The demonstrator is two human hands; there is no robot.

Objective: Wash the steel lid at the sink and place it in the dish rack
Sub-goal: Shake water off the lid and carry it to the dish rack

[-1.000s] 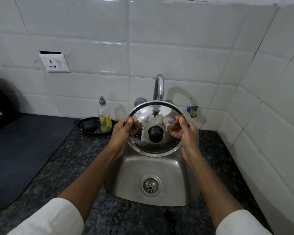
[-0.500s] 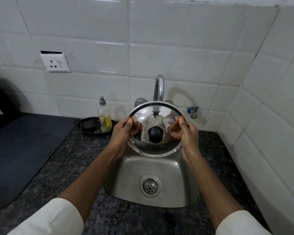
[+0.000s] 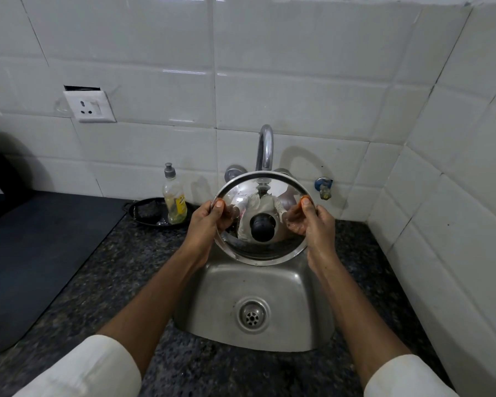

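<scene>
Almost nothing has changed over the last second: the steel lid (image 3: 260,219) sits in the same spot as in the two earlier views, held upright over the back of the sink (image 3: 255,299), with only a slight drift in the camera. The left hand (image 3: 209,222) pinches the rim at the lid's left edge, thumb on the near, shiny face and the other fingers hidden behind; the right hand (image 3: 312,222) does the same at the right edge, so both hands are closed on the rim and the lid hangs between the two thumbs. The black knob (image 3: 262,226) shows midway between them, on the face turned toward the person. The curved tap (image 3: 265,147) rises just beyond the fingertips, its spout above the lid's top edge, and no water can be seen running from it. A dish-soap bottle (image 3: 174,196) stands in a dark tray (image 3: 143,209) out past the left knuckles. This stillness suggests a pause before the washing proper; the basin looks dry, so rinsing seems not yet begun. No dish rack is in view, so the placing step lies well ahead.
</scene>
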